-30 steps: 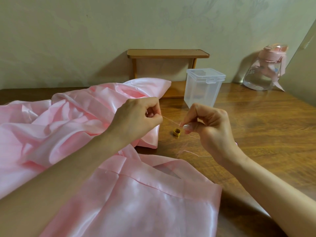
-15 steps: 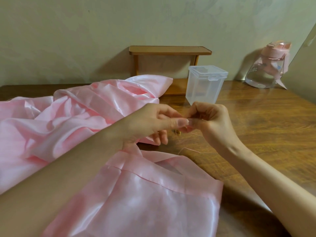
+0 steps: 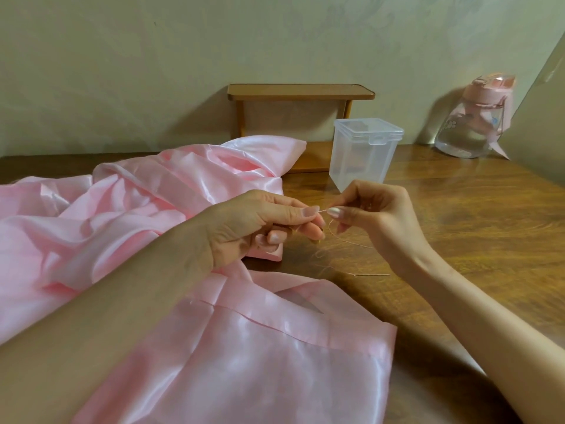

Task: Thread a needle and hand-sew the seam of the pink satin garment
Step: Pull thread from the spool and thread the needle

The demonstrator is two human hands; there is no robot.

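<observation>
The pink satin garment (image 3: 128,209) lies crumpled on the left of the wooden table (image 3: 477,246), with a hemmed panel spread in front of me. Both hands hover above the table just right of the fabric. My left hand (image 3: 263,223) and my right hand (image 3: 379,214) each pinch a fine pale thread (image 3: 323,211) between thumb and forefinger, fingertips a small gap apart. The thread loops down below my right hand to the table. A thin needle (image 3: 371,274) lies flat on the wood under my right wrist. The small yellow spool is hidden behind my left fingers.
A clear lidded plastic box (image 3: 365,157) stands just behind my hands. A small wooden shelf (image 3: 301,92) sits against the wall behind it. At the back right stands a pink-capped water bottle (image 3: 477,127). Bare wood stretches to the right.
My left hand moved right from a spread, taut-thread hold to meet the right hand, fingertips touching; now they sit slightly apart with a short length of thread between them.
</observation>
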